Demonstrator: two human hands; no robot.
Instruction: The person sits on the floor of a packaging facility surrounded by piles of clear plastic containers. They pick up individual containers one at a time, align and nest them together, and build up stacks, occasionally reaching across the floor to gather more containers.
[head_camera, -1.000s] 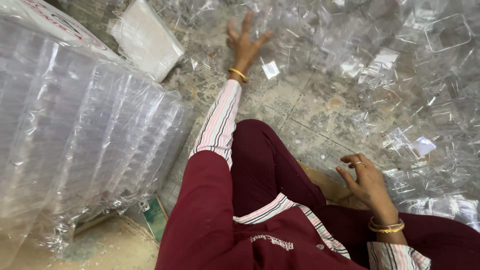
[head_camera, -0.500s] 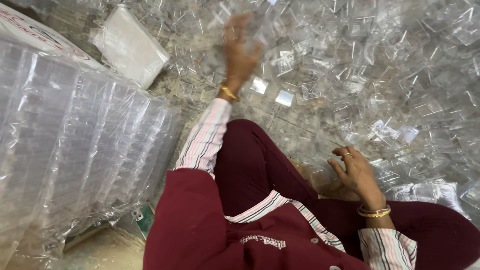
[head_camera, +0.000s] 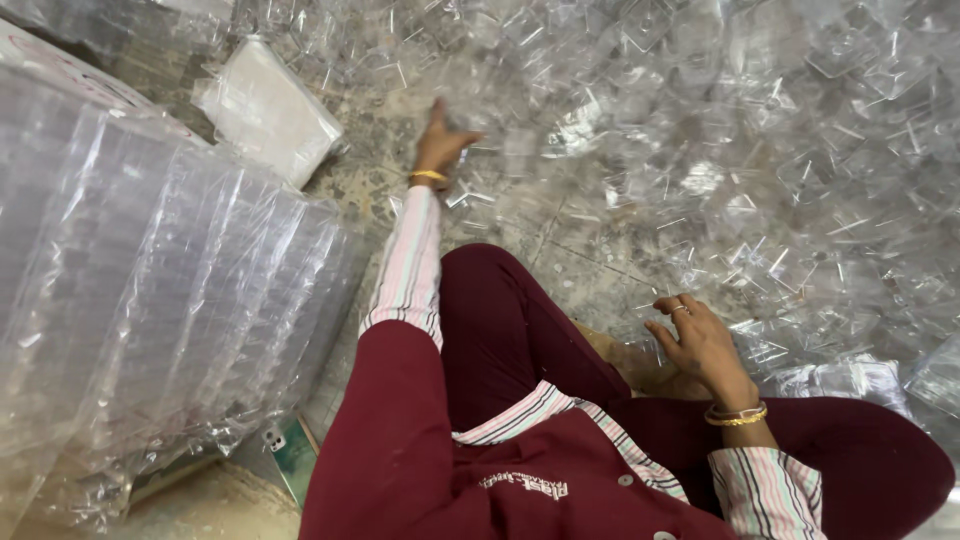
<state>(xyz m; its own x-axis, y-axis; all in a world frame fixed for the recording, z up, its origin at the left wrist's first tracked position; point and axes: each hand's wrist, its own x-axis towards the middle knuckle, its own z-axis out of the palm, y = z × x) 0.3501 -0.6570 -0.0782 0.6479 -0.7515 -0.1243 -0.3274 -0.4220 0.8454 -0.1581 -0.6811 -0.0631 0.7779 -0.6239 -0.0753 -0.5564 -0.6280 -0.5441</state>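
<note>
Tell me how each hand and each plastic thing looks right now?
left hand: stretched out, fingers reaching into the clear pieces.
right hand: fingers curled, holding nothing.
loose clear plastic pieces: scattered over the floor.
bagged stacks: packed, lying sideways.
white packet: wrapped, flat.

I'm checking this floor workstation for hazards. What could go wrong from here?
1. The left hand reaches far forward into the loose clear plastic pieces; the edges might scratch the fingers.
2. The pieces cover the floor around the knee, so kneeling or shifting could crush some.
3. The bagged stack of clear trays bulges right beside the left sleeve; a pull back may knock it over.
</note>
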